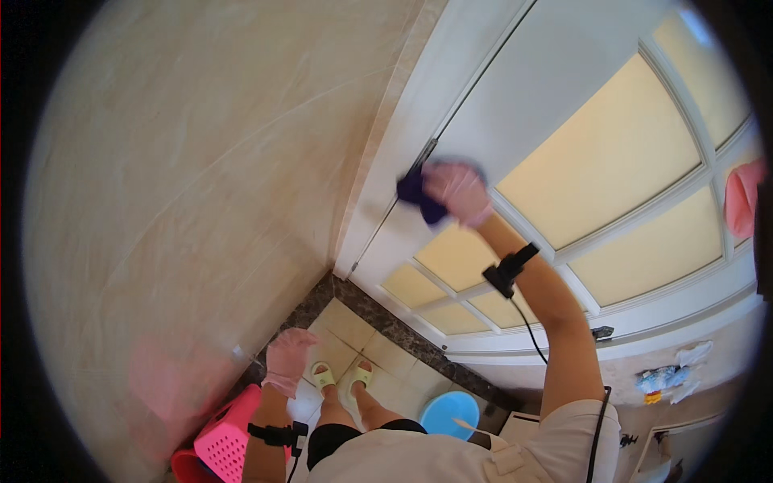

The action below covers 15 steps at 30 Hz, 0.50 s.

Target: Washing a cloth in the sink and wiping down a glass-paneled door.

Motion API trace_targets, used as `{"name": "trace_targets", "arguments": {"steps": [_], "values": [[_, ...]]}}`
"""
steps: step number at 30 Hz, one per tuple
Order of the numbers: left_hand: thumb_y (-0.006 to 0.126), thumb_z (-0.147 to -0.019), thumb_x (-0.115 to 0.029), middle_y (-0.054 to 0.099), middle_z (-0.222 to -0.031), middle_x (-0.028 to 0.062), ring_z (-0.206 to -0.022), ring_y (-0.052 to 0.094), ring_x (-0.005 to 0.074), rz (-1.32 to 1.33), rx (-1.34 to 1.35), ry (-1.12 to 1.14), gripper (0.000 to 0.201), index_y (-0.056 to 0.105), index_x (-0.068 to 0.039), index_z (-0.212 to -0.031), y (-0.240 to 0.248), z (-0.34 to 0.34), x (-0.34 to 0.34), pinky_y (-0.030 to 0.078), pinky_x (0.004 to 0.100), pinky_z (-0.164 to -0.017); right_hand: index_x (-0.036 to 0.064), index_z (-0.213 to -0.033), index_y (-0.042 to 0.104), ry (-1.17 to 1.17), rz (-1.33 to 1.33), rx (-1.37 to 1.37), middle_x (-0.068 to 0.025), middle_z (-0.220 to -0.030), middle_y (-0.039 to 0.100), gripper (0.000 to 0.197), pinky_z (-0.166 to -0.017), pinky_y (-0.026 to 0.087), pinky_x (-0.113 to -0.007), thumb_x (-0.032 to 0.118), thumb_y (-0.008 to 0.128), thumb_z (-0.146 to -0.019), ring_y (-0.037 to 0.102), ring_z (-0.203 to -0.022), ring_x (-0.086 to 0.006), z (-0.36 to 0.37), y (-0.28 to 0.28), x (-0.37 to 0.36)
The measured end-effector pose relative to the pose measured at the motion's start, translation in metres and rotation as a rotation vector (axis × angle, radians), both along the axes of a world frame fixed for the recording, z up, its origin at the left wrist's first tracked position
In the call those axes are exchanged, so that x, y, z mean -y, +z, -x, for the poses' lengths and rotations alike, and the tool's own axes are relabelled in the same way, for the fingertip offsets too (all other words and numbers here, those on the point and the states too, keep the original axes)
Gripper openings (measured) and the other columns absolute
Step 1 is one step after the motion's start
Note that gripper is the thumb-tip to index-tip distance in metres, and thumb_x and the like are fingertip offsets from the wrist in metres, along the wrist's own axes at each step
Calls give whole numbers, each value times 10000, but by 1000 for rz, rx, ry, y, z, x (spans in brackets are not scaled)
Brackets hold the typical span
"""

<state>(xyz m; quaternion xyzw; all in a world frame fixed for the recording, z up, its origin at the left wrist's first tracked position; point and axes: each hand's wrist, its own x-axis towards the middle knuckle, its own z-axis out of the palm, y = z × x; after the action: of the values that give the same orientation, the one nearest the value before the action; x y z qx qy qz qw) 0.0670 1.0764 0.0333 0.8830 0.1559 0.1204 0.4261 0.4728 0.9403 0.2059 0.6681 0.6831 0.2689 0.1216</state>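
Note:
My right hand (457, 191), in a pink glove, presses a dark purple cloth (415, 191) against the white door (515, 88). The cloth lies beside a metal hinge (427, 150) and hangs out past the fingers; hand and cloth are slightly blurred. Low on the left, my left hand (288, 360), also pink-gloved, hangs near the beige wall with its fingers loosely extended and nothing visible in it. Pale yellow panes (612, 153) divided by white bars fill much of the door.
Below are a pink perforated basket (229, 435), a red container (189, 467) and a light blue basin (449, 414). A dark stone border (386, 330) edges the tiled floor (342, 330). Pink cloth-like material (742, 197) hangs at the far right.

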Motion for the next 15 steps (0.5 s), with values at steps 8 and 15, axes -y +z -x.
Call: {"name": "trace_targets", "arguments": {"steps": [8, 15], "values": [[562, -720, -38, 640, -883, 17, -856, 595, 197, -27, 143, -49, 156, 623, -136, -824, 8, -58, 27, 491, 315, -751, 97, -1079, 552, -417, -648, 430, -130, -1229, 474, 357, -960, 323, -461, 157, 568, -728, 385, -1187, -315, 23, 158, -100], [553, -705, -23, 636, -926, 1, -905, 576, 208, -313, 170, -265, 227, 640, -148, -873, 8, -41, 19, 479, 316, -778, 105, -951, 613, 1, -62, 231, -114, -1142, 544, 227, -915, 389, -397, 186, 532, -756, 504, -1060, -286, 7, -55, -85]]}}
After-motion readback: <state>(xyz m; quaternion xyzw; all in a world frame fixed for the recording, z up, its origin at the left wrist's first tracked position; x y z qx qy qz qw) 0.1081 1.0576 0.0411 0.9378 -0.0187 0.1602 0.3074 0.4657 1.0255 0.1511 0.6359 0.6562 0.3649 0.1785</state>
